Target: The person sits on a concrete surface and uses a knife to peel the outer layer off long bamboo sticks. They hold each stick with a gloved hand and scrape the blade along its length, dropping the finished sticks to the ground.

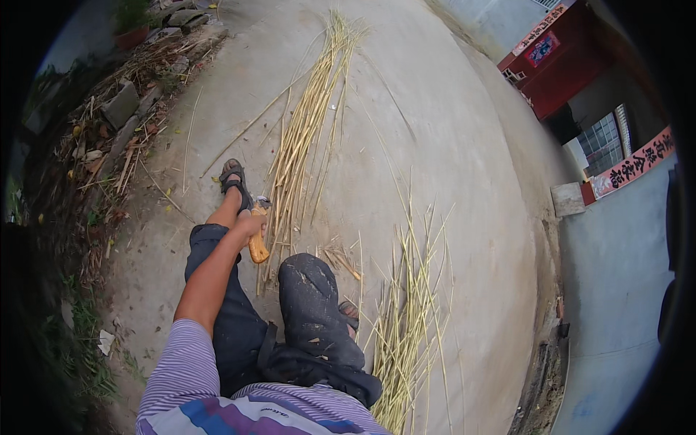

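Beyond the left hand [250, 223] gripping a tool [258, 248], a pot [132, 38] holds greenery [132, 14].

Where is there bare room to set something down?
Widest: concrete between the lower stalk bundle and blue wall. Smaller: near the top, between debris and upper stalk bundle. Crowded: around the left hand, tool and sandal.

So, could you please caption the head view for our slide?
Left fingers grip a wooden handle beside long stalks.
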Demonstrator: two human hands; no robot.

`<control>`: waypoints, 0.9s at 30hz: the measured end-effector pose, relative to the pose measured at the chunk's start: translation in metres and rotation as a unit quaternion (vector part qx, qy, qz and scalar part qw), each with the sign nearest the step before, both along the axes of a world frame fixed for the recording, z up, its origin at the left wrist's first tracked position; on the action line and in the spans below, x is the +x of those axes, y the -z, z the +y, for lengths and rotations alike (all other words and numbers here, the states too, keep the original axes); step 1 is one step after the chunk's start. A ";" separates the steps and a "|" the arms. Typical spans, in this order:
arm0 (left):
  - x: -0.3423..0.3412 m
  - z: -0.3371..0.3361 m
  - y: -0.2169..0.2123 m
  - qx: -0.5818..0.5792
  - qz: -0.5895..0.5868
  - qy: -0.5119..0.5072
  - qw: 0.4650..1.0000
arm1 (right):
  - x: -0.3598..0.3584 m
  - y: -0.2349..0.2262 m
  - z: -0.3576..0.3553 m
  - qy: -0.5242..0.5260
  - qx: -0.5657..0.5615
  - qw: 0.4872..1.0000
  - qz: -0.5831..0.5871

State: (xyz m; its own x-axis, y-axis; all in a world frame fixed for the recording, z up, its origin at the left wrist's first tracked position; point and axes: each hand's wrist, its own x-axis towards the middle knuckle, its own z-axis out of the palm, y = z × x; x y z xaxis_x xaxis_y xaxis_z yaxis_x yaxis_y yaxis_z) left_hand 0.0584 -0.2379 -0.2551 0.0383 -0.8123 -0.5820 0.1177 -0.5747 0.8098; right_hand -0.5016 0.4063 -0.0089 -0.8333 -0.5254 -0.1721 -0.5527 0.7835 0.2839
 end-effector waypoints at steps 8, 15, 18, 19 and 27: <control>-0.001 -0.004 -0.004 -0.007 -0.023 0.022 0.999 | 0.018 0.003 -0.035 0.040 0.101 0.980 -0.165; 0.005 -0.004 0.013 -0.013 0.013 0.015 1.000 | 0.047 0.077 -0.147 -0.048 -0.248 0.936 -0.246; 0.004 -0.005 0.009 -0.007 0.001 0.024 1.000 | 0.043 0.034 -0.135 0.078 -0.310 0.921 -0.223; 0.003 -0.007 0.012 -0.002 -0.001 0.027 1.000 | 0.016 0.024 -0.103 0.000 -0.248 0.961 -0.123; -0.013 -0.004 -0.012 0.008 -0.055 0.044 0.998 | -0.013 -0.070 0.024 0.112 -0.237 0.933 0.249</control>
